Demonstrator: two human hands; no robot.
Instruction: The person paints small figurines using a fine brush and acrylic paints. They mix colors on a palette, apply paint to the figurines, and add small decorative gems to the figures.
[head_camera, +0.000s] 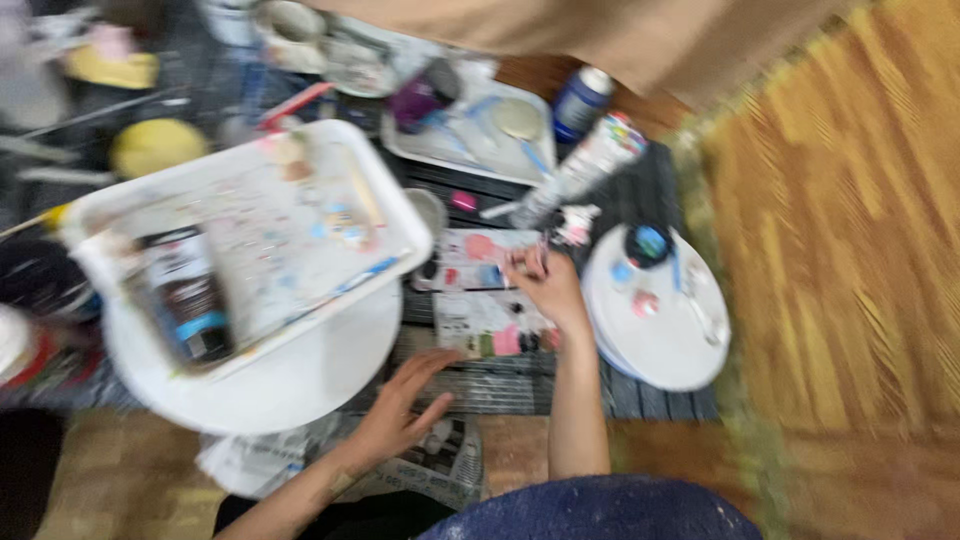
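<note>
I am watching a blurred frame. My right hand (548, 285) is reaching forward to 12 o'clock, fingers curled together around something thin over the paint-smeared card (480, 258); I cannot tell what it is pinching. My left hand (400, 400) is lying flat at 7 o'clock, fingers spread apart on the newspaper (440, 455). A second painted card (490, 325) is lying between the hands. The white plate (665, 345) is sitting at 3 o'clock, the white tray (250, 230) at 10 o'clock.

Glossy white plastic tray (400, 215) smeared with paint, crumpled newspaper (440, 460), warm wood-grain floor (850, 250).
</note>
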